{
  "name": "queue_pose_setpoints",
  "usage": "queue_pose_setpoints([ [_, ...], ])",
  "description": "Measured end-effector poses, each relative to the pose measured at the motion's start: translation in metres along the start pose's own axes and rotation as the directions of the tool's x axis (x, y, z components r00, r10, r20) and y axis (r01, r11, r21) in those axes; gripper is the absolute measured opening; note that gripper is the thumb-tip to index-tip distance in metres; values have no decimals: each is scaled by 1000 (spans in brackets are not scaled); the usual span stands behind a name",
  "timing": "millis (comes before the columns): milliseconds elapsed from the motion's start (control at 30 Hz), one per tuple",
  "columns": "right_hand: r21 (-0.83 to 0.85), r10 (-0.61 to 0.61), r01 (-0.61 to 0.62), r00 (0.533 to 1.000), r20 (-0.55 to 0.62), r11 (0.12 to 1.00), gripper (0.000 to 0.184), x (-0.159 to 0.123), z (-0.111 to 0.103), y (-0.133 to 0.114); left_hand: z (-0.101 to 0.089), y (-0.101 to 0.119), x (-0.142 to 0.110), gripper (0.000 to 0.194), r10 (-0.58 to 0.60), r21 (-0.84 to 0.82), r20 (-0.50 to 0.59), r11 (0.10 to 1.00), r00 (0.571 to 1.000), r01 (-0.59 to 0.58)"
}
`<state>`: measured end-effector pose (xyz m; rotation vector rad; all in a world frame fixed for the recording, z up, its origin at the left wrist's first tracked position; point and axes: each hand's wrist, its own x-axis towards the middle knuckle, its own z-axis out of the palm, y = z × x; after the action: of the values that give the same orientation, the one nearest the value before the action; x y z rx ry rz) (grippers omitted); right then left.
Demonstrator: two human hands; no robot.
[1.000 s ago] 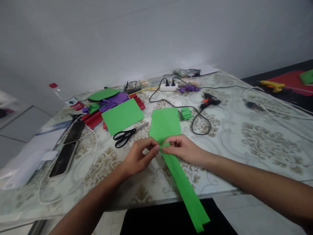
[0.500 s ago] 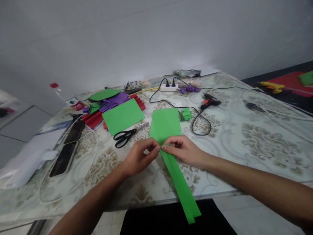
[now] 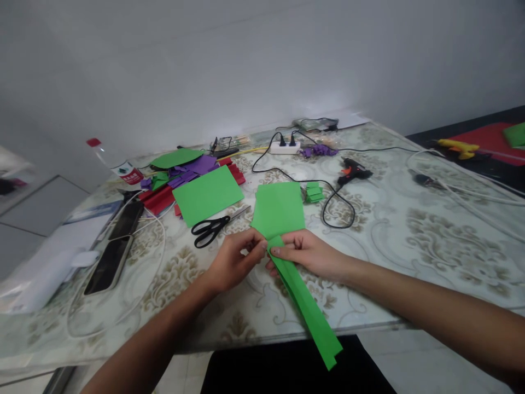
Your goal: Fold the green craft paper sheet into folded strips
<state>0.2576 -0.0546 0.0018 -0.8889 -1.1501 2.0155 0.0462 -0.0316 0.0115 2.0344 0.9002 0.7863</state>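
Note:
A long folded green paper strip runs from between my hands down past the table's front edge, over my lap. My right hand is closed on its upper end, thumb on top and fingertips showing beneath. With finger and thumb pinched, my left hand meets the strip's upper left corner. Just beyond my hands lies a wider green paper sheet, flat on the table. Black-handled scissors rest to the left of it, below another green sheet. A small stack of green paper pieces sits at the right.
A black glue gun with a looped cord lies at the right, near a white power strip. Purple paper pieces and red paper are heaped at back left. A phone, cables and a bottle stand left.
The strip's lower end has swung left and then slightly back right, and now reaches less far down. My right fingers have shifted under the strip's top end; both hands stay nearly in place.

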Motion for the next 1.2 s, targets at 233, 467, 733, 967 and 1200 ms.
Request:
queue_pose_setpoints([
  [233, 30, 24, -23, 999, -29, 999, 45, 0, 2, 0, 1, 0, 1, 25, -30, -26, -29, 999, 999, 29],
  [467, 118, 56, -54, 998, -17, 992, 43, -1, 6, 0, -2, 1, 3, 23, -51, -52, -64, 998, 997, 47],
  [733, 17, 18, -17, 999, -40, 1000, 44, 1, 3, -1, 2, -2, 3, 25, -87, -64, -88, 995, 992, 81],
  [967, -61, -10, 7, 999, -47, 998, 48, 3, 1, 4, 2, -3, 3, 27, -91, -32, -65, 995, 994, 89],
  [1200, -145, -56, 52, 998, -26, 988, 53, 3, 3, 7, 12, -6, 4, 31, -139, -135, -4, 981, 990, 137],
])
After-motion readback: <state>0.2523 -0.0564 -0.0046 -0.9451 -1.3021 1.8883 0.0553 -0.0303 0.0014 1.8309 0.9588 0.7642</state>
